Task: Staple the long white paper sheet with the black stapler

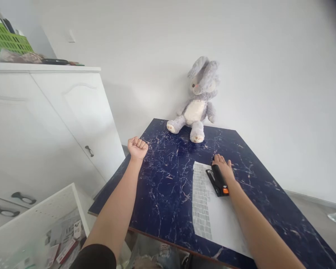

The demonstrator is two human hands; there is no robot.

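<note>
My left hand (138, 148) is closed in a fist above the left edge of the dark blue marbled table (168, 186). Nothing shows sticking out of its curled fingers. On the right, my right hand (223, 166) lies over the far end of a black stapler (218, 181) with an orange part at its near end. Its thumb and palm hide some of the stapler's top. Under the stapler lies a white sheet of paper (224, 220), with a grey brick-like pattern along its left side. My right forearm covers the sheet's right part.
A grey plush rabbit (196, 108) sits at the table's back against the white wall. White cabinets (72, 112) stand on the left, with a green basket (8, 39) on top. An open white drawer (75, 201) with packets inside is at lower left.
</note>
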